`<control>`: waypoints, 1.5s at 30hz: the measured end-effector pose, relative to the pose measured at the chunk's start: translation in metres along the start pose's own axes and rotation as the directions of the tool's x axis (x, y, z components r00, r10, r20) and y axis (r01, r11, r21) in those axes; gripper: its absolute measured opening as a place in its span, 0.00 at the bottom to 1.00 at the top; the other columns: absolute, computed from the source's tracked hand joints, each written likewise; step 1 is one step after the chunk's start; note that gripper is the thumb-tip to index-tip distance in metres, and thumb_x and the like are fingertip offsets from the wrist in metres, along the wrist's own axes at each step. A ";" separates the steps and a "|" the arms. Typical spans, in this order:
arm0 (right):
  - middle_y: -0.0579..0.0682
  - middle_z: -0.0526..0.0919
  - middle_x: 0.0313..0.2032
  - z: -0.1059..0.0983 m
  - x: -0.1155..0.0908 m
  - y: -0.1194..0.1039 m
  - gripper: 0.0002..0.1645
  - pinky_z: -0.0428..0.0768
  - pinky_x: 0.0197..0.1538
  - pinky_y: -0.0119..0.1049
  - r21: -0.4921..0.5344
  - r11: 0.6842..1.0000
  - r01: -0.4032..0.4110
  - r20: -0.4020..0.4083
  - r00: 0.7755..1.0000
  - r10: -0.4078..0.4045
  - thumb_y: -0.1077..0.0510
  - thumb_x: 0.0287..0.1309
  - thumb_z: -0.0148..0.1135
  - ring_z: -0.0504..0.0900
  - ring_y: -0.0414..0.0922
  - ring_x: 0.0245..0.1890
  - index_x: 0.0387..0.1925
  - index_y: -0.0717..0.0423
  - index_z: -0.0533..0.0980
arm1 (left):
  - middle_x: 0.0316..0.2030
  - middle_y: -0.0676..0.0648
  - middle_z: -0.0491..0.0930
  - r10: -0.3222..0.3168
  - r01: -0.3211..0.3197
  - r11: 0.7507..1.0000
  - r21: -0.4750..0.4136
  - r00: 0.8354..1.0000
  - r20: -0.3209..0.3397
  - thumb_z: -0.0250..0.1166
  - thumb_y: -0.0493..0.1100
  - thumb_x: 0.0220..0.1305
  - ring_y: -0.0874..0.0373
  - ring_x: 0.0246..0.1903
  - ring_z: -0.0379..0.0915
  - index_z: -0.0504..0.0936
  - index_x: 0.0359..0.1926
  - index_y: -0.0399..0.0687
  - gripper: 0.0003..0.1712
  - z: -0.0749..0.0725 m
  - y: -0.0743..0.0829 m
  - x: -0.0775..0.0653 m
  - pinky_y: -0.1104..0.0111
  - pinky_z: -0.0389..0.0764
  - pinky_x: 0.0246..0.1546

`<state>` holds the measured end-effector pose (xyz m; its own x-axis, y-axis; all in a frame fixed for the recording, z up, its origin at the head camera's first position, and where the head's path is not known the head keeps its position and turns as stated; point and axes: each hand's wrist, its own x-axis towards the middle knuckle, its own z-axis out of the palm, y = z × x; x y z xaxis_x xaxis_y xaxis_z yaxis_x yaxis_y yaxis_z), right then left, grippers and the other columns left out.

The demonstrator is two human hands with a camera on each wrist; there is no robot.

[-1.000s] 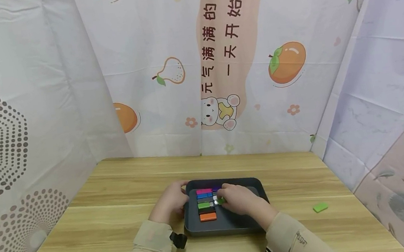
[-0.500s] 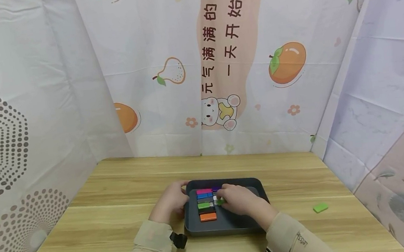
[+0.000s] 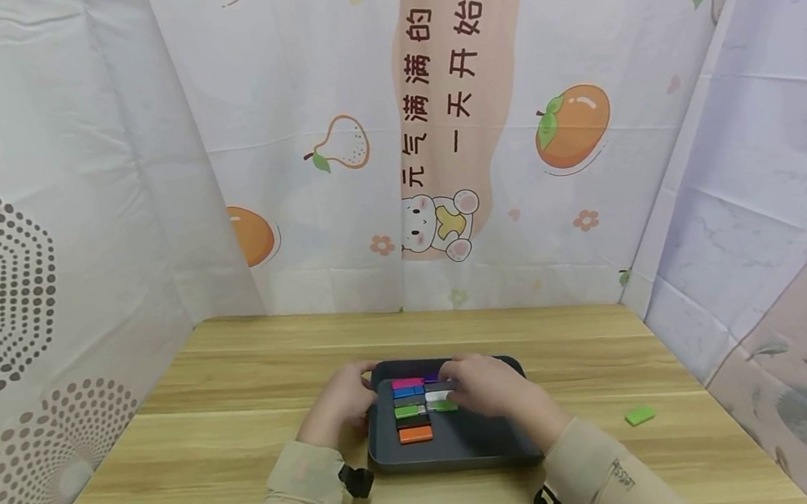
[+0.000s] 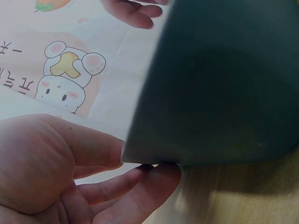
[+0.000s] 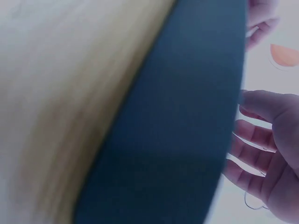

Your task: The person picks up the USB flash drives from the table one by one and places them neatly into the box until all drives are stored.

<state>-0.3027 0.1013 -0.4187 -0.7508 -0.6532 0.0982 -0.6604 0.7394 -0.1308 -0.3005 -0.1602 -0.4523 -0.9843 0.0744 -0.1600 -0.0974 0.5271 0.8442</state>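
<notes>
My left hand point(image 3: 341, 394) grips the left side of a dark grey tray point(image 3: 473, 449), thumb point(image 4: 98, 147) at the rim and fingers underneath. Over the tray's middle hovers my right hand point(image 3: 488, 384), its thumb and fingers apart and bent; in the right wrist view the fingertips are hidden behind the tray wall. Small coloured sticks resembling USB flash drives lie in two columns. Pink point(image 3: 408, 382), blue point(image 3: 409, 392), green point(image 3: 406, 411), black point(image 3: 413, 421) and orange point(image 3: 416, 434) sticks show at left. A white stick point(image 3: 436, 397) and a green stick point(image 3: 443, 406) lie by my right fingers.
A loose bright green piece point(image 3: 639, 415) lies on the wooden table point(image 3: 251, 363) right of the tray. Printed curtains point(image 3: 341, 234) hang behind the table and along both sides.
My right hand has let go of the green stick and shifted right and slightly back, uncovering the white and green sticks. The left hand stays at the tray.
</notes>
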 end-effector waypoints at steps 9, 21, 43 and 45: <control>0.51 0.82 0.45 -0.019 -0.009 0.014 0.18 0.83 0.46 0.47 0.040 0.999 0.018 -0.066 0.998 -0.015 0.56 0.63 0.71 0.83 0.48 0.43 0.52 0.57 0.82 | 0.47 0.36 0.79 0.000 0.000 1.000 0.000 1.000 -0.001 0.61 0.26 0.64 0.49 0.32 0.80 0.72 0.70 0.42 0.33 0.001 0.001 -0.001 0.60 0.85 0.22; 0.53 0.82 0.50 -0.047 -0.031 0.042 0.20 0.83 0.45 0.47 0.106 0.992 -0.064 -0.064 0.995 0.071 0.57 0.64 0.69 0.84 0.49 0.42 0.56 0.58 0.80 | 0.46 0.36 0.79 0.010 -0.010 1.000 0.010 1.000 -0.002 0.61 0.26 0.63 0.49 0.31 0.80 0.73 0.69 0.42 0.33 0.002 0.001 -0.001 0.60 0.85 0.22; 0.56 0.84 0.41 -0.071 -0.073 0.090 0.13 0.81 0.45 0.52 0.139 0.979 -0.149 -0.062 0.985 0.158 0.58 0.63 0.69 0.83 0.54 0.42 0.46 0.62 0.82 | 0.49 0.35 0.78 -0.013 0.013 1.000 -0.010 1.000 -0.003 0.61 0.26 0.64 0.47 0.34 0.79 0.72 0.70 0.42 0.33 0.002 0.001 0.000 0.58 0.86 0.24; 0.53 0.83 0.37 -0.071 -0.077 0.095 0.12 0.81 0.43 0.50 0.134 0.978 -0.157 -0.055 0.985 0.166 0.58 0.62 0.70 0.81 0.51 0.39 0.44 0.61 0.82 | 0.49 0.35 0.78 -0.015 0.015 1.000 -0.008 1.000 -0.003 0.61 0.26 0.64 0.47 0.35 0.79 0.72 0.70 0.42 0.33 0.002 0.000 0.001 0.58 0.86 0.24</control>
<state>-0.3087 0.2328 -0.3683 -0.8493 -0.5118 0.1291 -0.5266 0.8042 -0.2757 -0.3013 -0.1584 -0.4532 -0.9831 0.0643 -0.1714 -0.1134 0.5210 0.8460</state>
